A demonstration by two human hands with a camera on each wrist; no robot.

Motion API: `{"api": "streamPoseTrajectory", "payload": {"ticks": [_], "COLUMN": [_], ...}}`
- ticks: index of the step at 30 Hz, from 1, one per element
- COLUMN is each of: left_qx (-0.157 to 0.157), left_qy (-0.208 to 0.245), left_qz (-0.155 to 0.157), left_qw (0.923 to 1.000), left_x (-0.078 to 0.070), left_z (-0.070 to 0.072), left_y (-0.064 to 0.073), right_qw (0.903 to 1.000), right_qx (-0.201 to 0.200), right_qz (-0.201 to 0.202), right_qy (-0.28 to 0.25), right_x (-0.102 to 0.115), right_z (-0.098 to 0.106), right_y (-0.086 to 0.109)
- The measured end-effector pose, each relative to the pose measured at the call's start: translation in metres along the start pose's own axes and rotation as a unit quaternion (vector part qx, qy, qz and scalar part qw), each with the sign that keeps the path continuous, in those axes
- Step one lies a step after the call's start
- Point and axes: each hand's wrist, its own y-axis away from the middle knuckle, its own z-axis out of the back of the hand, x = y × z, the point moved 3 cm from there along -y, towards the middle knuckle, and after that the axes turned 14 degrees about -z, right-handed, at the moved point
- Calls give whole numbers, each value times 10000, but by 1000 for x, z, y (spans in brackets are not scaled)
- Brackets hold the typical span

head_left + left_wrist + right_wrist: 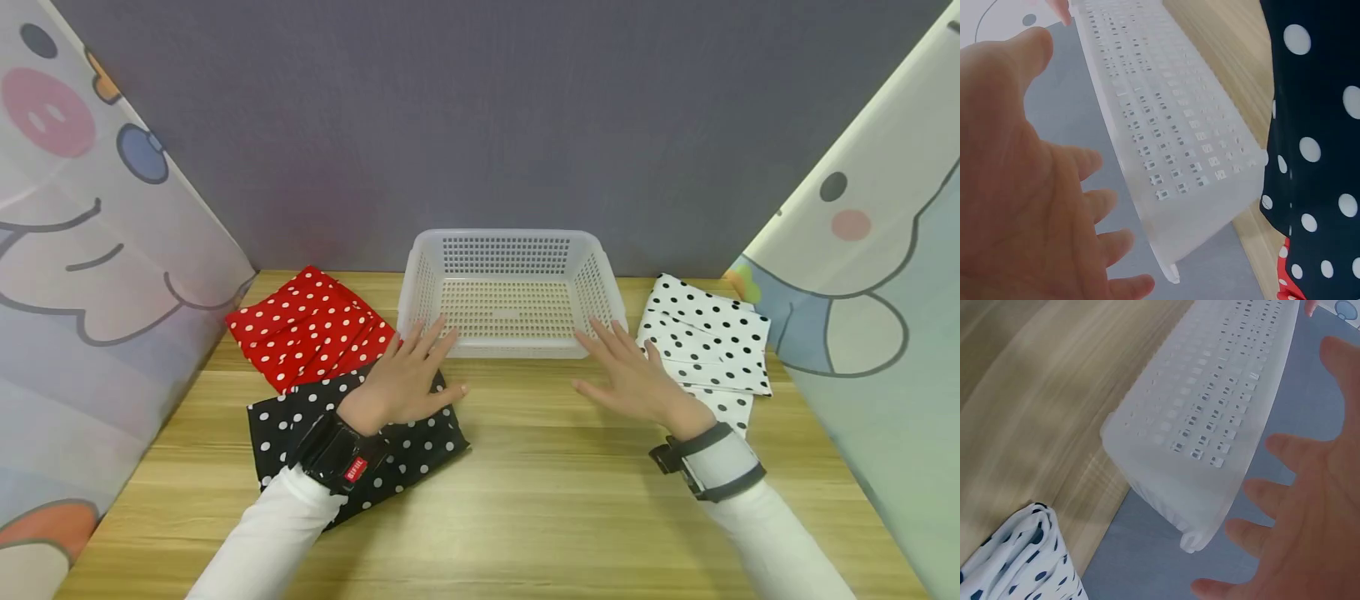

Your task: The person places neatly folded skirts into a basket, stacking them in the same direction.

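I see left hand [401,382] spread, grasping nothing | right hand [632,382] likewise | white basket [517,349] beside both | black dotted cloth [420,450] below left hand

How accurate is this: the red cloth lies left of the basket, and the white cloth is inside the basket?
One part is wrong: the white cloth lies on the table, right of the basket, as the head view shows. The red cloth does lie left of it.
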Motion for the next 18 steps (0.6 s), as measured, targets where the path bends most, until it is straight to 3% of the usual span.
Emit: {"api": "streamPoseTrajectory", "payload": {"ticks": [7,18], "left_qx": [-258,-587], "left_qy": [78,-155], "left_qz": [-18,-48], "left_qw": [9996,9981], "left_x": [-1,-5], "left_z": [-8,-24], "left_y": [14,37], "right_qw": [9996,9960], "right_qx": [-230,-779], "right_qz": [87,422], "right_qy": [102,113], "right_x": [-5,-6], "right_z": [-7,-12], "right_y": [11,32]}}
